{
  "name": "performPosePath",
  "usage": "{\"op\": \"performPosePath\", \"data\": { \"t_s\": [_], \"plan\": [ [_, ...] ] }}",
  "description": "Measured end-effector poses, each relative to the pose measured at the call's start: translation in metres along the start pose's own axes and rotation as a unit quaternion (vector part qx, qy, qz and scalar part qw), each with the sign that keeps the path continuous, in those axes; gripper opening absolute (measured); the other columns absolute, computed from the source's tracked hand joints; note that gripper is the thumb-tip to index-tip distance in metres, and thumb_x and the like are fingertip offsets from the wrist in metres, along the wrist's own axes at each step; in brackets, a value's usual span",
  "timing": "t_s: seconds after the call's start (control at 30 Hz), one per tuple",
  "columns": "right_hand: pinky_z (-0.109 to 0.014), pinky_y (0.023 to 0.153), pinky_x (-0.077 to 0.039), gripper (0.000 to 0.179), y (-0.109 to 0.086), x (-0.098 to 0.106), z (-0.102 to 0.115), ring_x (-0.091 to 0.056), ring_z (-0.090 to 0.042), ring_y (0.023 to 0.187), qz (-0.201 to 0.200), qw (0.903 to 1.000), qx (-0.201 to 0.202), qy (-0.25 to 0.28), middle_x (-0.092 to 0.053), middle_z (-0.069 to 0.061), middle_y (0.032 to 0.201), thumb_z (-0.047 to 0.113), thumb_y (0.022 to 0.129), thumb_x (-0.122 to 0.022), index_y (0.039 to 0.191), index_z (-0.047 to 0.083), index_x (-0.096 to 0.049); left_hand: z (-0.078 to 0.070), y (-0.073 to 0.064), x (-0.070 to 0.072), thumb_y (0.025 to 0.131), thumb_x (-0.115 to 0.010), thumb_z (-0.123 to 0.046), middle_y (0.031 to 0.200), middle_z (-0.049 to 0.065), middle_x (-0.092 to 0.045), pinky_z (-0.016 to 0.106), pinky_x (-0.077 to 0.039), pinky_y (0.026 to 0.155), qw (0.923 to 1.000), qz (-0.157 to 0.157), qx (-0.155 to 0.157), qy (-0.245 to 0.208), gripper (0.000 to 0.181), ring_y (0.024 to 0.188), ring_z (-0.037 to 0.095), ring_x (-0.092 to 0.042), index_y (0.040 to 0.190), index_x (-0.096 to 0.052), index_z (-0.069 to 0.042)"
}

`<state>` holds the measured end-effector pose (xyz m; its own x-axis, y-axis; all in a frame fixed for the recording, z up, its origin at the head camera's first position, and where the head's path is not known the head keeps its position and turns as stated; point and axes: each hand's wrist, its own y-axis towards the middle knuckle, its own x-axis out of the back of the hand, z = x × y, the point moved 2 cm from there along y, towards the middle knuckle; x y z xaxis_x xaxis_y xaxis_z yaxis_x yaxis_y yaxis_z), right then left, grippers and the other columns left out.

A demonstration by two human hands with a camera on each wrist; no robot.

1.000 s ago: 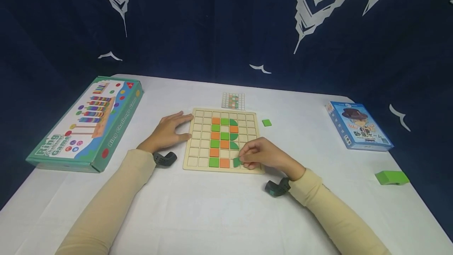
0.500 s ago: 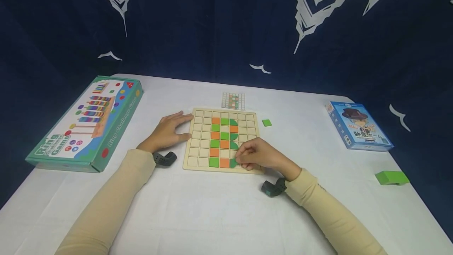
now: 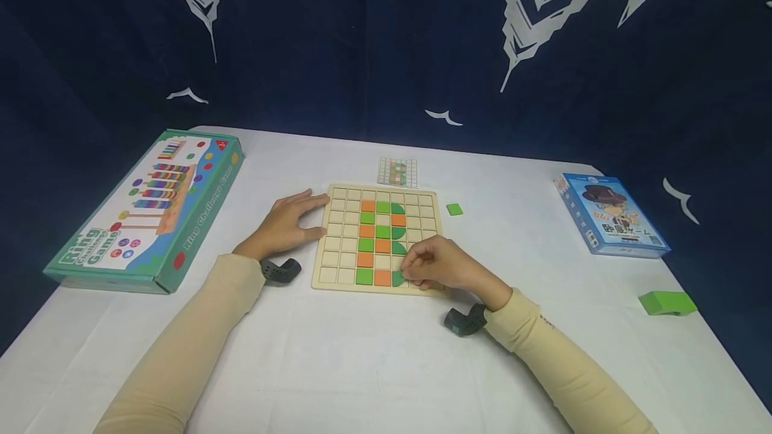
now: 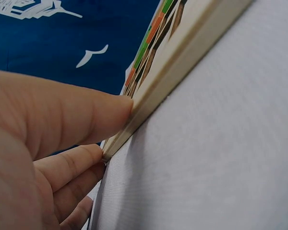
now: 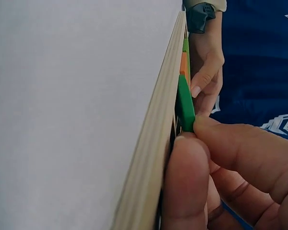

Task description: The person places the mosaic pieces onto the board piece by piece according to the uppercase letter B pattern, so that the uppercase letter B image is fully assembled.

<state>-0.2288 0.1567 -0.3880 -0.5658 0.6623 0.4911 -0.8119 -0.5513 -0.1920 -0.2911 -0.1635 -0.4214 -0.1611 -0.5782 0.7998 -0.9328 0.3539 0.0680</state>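
Observation:
In the head view a wooden grid board (image 3: 336, 244) lies on the white table, with orange, light green and dark green tiles in its middle columns. My right hand (image 3: 449, 264) pinches a dark green rounded tile (image 3: 396, 279) at the near end of the tiled columns. The right wrist view shows this tile (image 5: 186, 106) tilted, its near end raised between thumb and finger. My left hand (image 3: 285, 225) touches the board's left edge with extended fingers and thumb; the left wrist view shows the thumb (image 4: 110, 115) against the board's side.
A pattern card (image 3: 398, 172) lies behind the board, and a loose light green tile (image 3: 455, 209) is to its right. A large ring game box (image 3: 151, 213) stands left. On the right are a blue box (image 3: 614, 214) and a green block (image 3: 668, 303).
My right hand has shifted slightly left with the dark green tile, which now lines up beside the orange tile in the near row. My left hand has stayed put.

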Motion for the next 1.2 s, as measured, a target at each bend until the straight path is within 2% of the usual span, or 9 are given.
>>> {"op": "performPosePath", "data": {
  "t_s": [0.3,0.43,0.63,0.73,0.83,0.97,1.2],
  "plan": [
    [-0.02,0.057,-0.056,0.003,0.001,-0.002,0.002,-0.059,-0.008,0.061,0.003,0.9992,0.015,-0.036,-0.066,0.001,0.073,-0.002,0.097,-0.076,0.097,-0.006,-0.076,0.0,-0.001,0.001,0.097,-0.073,-0.023,0.169,0.017,-0.044,0.058,-0.011,0.134,1.0,-0.001,-0.005,0.001,0.071,0.163,0.037,-0.026,0.161,-0.05,-0.004],
    [-0.02,0.056,-0.056,0.004,0.002,-0.001,0.001,-0.059,-0.009,0.061,0.009,0.9992,0.014,-0.036,-0.064,0.002,0.074,-0.001,0.098,-0.076,0.097,-0.005,-0.077,0.0,-0.001,0.001,0.097,-0.072,-0.023,0.169,0.017,-0.044,0.057,-0.012,0.133,1.0,-0.001,-0.007,-0.001,0.071,0.163,0.038,-0.026,0.161,-0.049,-0.003],
    [-0.021,0.059,-0.057,0.014,0.007,0.012,-0.006,-0.059,-0.01,0.062,0.043,0.9983,0.029,0.026,-0.069,-0.002,0.082,-0.002,0.102,-0.066,0.109,-0.009,-0.075,-0.001,-0.001,0.001,0.097,-0.073,-0.024,0.17,0.016,-0.044,0.057,-0.01,0.134,1.0,0.0,0.001,-0.002,0.071,0.164,0.036,-0.025,0.162,-0.049,-0.005],
    [-0.021,0.059,-0.056,0.02,0.011,0.025,-0.01,-0.059,-0.009,0.062,0.044,0.9962,0.031,0.069,-0.071,-0.005,0.087,0.0,0.103,-0.064,0.116,-0.012,-0.072,-0.001,-0.001,0.001,0.097,-0.073,-0.024,0.169,0.015,-0.044,0.057,-0.01,0.134,1.0,0.0,0.002,-0.002,0.071,0.164,0.036,-0.025,0.162,-0.049,-0.005],
    [-0.021,0.059,-0.054,0.025,0.013,0.038,-0.015,-0.058,-0.01,0.064,0.018,0.9937,0.03,0.107,-0.069,-0.005,0.087,0.002,0.104,-0.064,0.122,-0.015,-0.068,-0.002,-0.001,0.0,0.097,-0.072,-0.024,0.17,0.016,-0.044,0.057,-0.01,0.134,1.0,0.001,0.002,-0.003,0.071,0.164,0.036,-0.025,0.162,-0.049,-0.005],
    [-0.021,0.06,-0.053,0.031,0.017,0.054,-0.025,-0.056,-0.01,0.064,-0.044,0.9891,0.03,0.137,-0.067,-0.003,0.085,0.004,0.106,-0.063,0.13,-0.016,-0.063,-0.001,-0.001,0.0,0.097,-0.072,-0.024,0.17,0.015,-0.043,0.057,-0.01,0.134,1.0,0.001,0.003,-0.002,0.071,0.164,0.036,-0.025,0.162,-0.049,-0.006],
    [-0.021,0.06,-0.052,0.038,0.018,0.078,-0.048,-0.055,-0.007,0.064,-0.147,0.9725,0.026,0.178,-0.068,0.001,0.085,0.007,0.108,-0.062,0.14,-0.014,-0.059,-0.001,-0.001,0.0,0.097,-0.072,-0.025,0.17,0.015,-0.043,0.057,-0.011,0.134,1.0,0.0,0.005,0.0,0.071,0.164,0.036,-0.025,0.162,-0.049,-0.006]
  ]
}}
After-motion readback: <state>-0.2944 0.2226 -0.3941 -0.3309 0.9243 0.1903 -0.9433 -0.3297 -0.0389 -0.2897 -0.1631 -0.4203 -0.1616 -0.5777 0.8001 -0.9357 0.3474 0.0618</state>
